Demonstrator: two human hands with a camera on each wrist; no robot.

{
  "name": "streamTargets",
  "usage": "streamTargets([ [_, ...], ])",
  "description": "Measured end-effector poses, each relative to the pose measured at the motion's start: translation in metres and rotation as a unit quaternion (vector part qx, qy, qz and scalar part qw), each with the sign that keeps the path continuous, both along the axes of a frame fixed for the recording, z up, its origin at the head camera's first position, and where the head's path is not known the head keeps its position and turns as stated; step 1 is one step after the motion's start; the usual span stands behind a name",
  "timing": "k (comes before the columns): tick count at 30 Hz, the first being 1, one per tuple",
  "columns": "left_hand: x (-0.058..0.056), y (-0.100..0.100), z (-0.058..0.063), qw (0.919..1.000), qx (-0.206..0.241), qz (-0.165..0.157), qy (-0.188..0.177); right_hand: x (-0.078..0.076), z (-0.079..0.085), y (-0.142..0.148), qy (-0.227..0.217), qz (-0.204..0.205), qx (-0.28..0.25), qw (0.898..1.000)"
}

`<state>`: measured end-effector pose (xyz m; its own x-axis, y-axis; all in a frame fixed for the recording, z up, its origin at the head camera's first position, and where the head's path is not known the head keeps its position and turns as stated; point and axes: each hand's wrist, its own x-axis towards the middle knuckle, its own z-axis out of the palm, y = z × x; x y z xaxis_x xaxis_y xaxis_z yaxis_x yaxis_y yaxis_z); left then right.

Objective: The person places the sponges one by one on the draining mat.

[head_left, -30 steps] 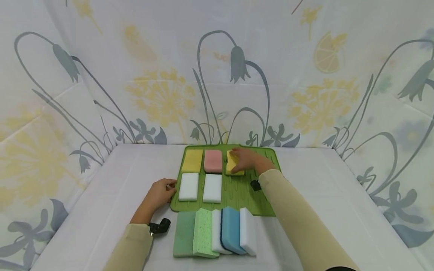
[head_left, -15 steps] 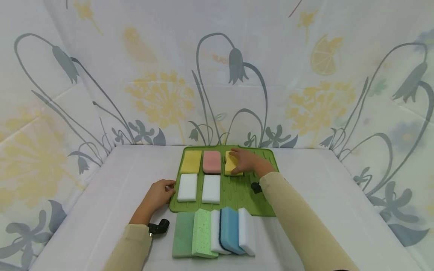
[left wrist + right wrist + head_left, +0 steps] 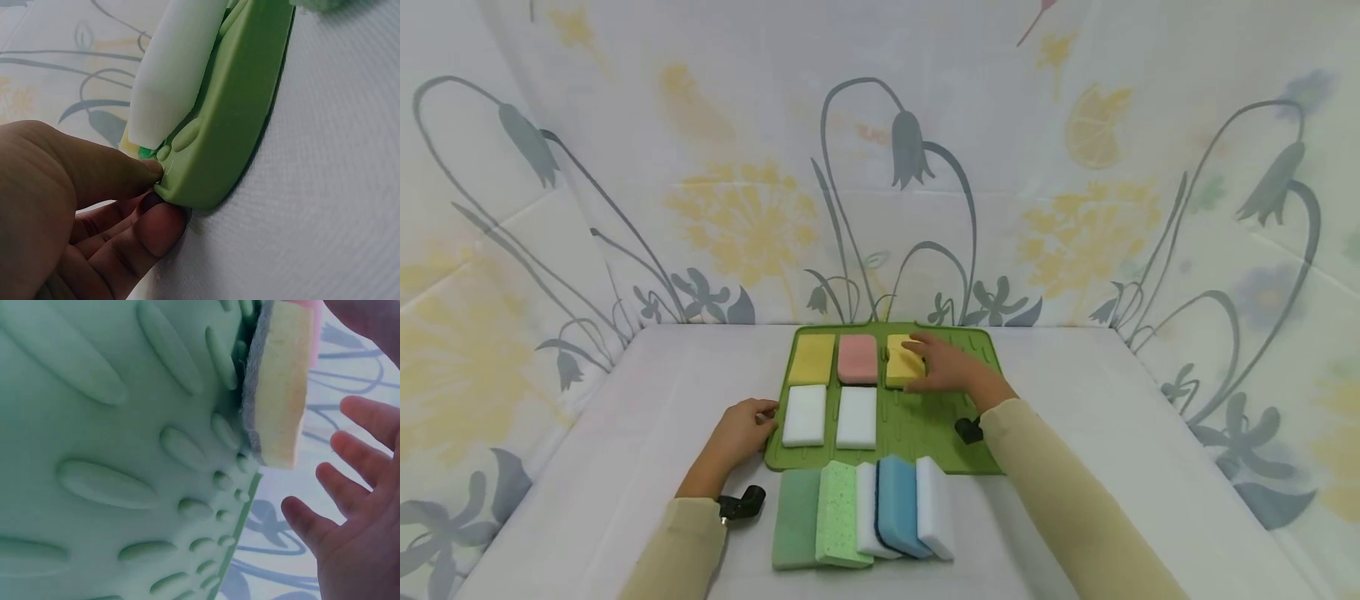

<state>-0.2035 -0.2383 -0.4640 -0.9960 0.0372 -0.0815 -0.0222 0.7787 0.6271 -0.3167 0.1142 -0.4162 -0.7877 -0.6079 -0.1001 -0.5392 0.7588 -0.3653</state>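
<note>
My left hand [image 3: 739, 433] pinches the left rim of a ribbed green silicone mat [image 3: 925, 429]; the left wrist view shows thumb and finger on the mat's edge [image 3: 215, 169]. Over the mat's right half is my right hand [image 3: 953, 368], fingers spread and holding nothing. Just left of its fingertips lies a yellow sponge [image 3: 901, 362]. In the right wrist view this sponge [image 3: 284, 387] has a grey scouring layer against the mat, and a gap separates it from the fingers. A pink sponge [image 3: 857, 358] and another yellow sponge [image 3: 811, 358] complete that back row.
Two white sponges [image 3: 805, 415] [image 3: 857, 417] sit in the mat's front row. Before the mat, a leaning row holds a dull green sponge [image 3: 795, 518], a speckled green one [image 3: 841, 515], a blue one [image 3: 901, 508] and two white ones [image 3: 934, 510]. A patterned curtain [image 3: 760, 275] stands behind.
My right hand has let go of the yellow sponge and drawn off to its right. The left hand keeps its hold on the mat's edge. The head view has shifted slightly.
</note>
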Motion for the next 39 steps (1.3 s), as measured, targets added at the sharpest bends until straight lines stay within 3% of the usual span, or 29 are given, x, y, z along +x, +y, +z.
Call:
streamTargets([
  [10,-0.001,-0.001,0.000,0.9999,-0.010,-0.008,0.005,0.030,0.011,0.007,0.013,-0.003,-0.023,1.000],
  [20,-0.003,-0.001,0.000,0.9998,-0.009,-0.015,0.006,0.054,0.008,0.018,0.036,-0.007,-0.053,0.998],
  [29,-0.003,-0.002,0.005,0.9997,-0.020,-0.010,0.003,0.076,0.008,0.025,0.032,-0.011,-0.063,0.997],
  [39,-0.003,-0.001,0.000,0.9995,-0.029,-0.014,0.002,0.103,0.006,0.038,0.020,-0.018,-0.073,0.997],
])
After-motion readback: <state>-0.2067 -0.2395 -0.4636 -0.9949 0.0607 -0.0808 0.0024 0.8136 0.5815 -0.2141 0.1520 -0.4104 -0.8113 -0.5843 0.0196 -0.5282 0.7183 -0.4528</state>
